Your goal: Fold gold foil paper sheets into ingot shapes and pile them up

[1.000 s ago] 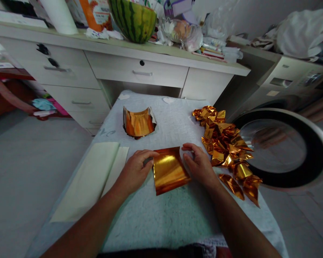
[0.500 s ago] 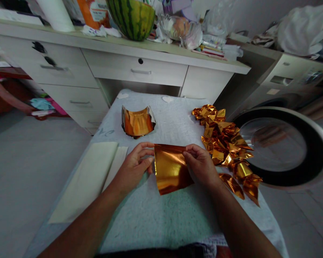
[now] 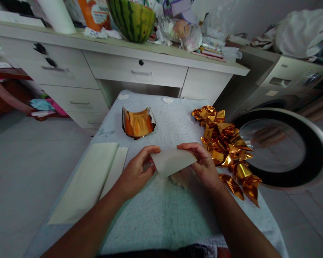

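Between my two hands is a sheet of gold foil paper (image 3: 172,163), its pale back side facing up. My left hand (image 3: 138,172) pinches its left edge between thumb and fingers. At the opposite edge, my right hand (image 3: 203,166) grips the sheet, with the forefinger along the top. Beyond my hands a curved stack of gold foil sheets (image 3: 138,122) rests on the cloth-covered table (image 3: 177,218). To the right lies a heap of folded gold foil pieces (image 3: 223,138). Flat pale paper (image 3: 86,179) lies left of my left hand.
An open washing machine door (image 3: 280,147) juts out close to the table's right side. Behind the table stands a white drawer cabinet (image 3: 134,68). On its top are a cut watermelon (image 3: 133,21), an orange packet (image 3: 93,14) and plastic bags.
The foil sheet has turned over, from its shiny gold face to its pale back. My left hand has closed onto its left edge, and both hands have shifted slightly.
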A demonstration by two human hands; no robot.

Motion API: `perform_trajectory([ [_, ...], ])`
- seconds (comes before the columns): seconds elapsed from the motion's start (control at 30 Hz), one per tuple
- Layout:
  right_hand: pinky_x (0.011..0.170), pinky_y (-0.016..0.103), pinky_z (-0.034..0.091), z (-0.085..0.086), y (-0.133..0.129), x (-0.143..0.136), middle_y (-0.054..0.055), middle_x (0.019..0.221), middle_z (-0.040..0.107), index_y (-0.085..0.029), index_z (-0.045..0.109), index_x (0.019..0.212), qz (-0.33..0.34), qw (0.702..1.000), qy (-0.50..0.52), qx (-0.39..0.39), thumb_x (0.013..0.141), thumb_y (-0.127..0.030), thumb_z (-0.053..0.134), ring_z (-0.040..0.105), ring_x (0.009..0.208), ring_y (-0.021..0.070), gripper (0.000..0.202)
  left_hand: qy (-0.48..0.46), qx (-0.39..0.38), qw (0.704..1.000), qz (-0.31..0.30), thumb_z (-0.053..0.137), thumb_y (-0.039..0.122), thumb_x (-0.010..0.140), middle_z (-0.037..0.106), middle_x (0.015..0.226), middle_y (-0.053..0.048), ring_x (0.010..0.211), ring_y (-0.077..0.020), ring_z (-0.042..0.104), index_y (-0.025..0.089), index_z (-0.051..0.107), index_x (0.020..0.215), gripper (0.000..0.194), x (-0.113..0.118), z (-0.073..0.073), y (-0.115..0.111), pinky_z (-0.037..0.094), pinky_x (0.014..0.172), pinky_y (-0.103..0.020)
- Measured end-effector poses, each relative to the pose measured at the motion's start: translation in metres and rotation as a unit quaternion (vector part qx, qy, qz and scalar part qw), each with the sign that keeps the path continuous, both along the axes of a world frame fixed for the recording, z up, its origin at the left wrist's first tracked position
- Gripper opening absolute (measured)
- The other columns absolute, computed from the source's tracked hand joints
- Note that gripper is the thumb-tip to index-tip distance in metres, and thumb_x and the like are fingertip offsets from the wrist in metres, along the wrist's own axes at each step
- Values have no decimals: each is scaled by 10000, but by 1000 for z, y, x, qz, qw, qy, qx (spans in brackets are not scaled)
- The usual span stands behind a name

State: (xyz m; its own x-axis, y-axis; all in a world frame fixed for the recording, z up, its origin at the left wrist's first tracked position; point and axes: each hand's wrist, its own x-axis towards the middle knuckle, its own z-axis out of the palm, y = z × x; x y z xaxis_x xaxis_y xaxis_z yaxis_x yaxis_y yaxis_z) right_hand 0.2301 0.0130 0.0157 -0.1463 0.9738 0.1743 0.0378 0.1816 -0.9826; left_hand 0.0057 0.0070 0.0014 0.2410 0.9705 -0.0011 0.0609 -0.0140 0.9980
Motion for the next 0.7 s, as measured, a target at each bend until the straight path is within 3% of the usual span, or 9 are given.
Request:
perform_trajectory([
  [0.13, 963, 404, 471, 0, 0, 4, 69, 1252, 609, -278, 667, 1013, 57, 997, -29, 46, 803, -404, 694, 555, 1189, 255, 247, 114, 173, 976, 61, 658, 79, 724, 556, 1327, -61, 1275, -272, 480, 307, 628, 1174, 505, -1, 2, -3, 312, 1126, -471],
  [0.27, 939, 402, 480, 0, 0, 7, 67, 1294, 577, -286, 691, 987, 92, 994, -46, 40, 825, -393, 676, 551, 1193, 258, 195, 182, 221, 957, 55, 700, 80, 668, 532, 1360, -64, 1282, -310, 461, 329, 664, 1165, 557, -2, -1, -4, 330, 1114, -493],
  [0.43, 914, 379, 481, -1, 0, 8, 72, 1126, 651, -245, 694, 960, 120, 989, -81, 36, 853, -437, 636, 613, 1045, 232, 228, 225, 199, 953, -36, 617, 69, 722, 656, 1161, -56, 1048, -262, 623, 307, 719, 1057, 422, -4, -6, -6, 479, 914, -380],
  [0.53, 766, 315, 495, -4, 1, 7, 39, 879, 670, -210, 677, 943, 127, 985, -114, -10, 905, -432, 563, 621, 816, 182, 252, 252, 163, 948, -101, 590, 184, 830, 703, 963, -39, 869, -218, 661, 269, 725, 1002, 235, -4, 0, -9, 488, 764, -311],
  [0.6, 668, 270, 470, -6, 2, 5, 11, 766, 639, -195, 664, 902, 122, 982, -140, -46, 928, -405, 531, 584, 706, 152, 249, 265, 121, 951, -102, 567, 297, 885, 707, 841, -21, 752, -199, 657, 253, 721, 975, 184, -3, 5, -10, 468, 680, -291],
  [0.7, 647, 248, 454, -11, 3, 2, -5, 744, 627, -188, 637, 861, 106, 980, -160, -53, 922, -363, 538, 572, 691, 139, 210, 253, 63, 962, -81, 541, 353, 905, 686, 715, 16, 615, -170, 622, 254, 710, 945, 200, -2, 8, -9, 423, 583, -267],
])
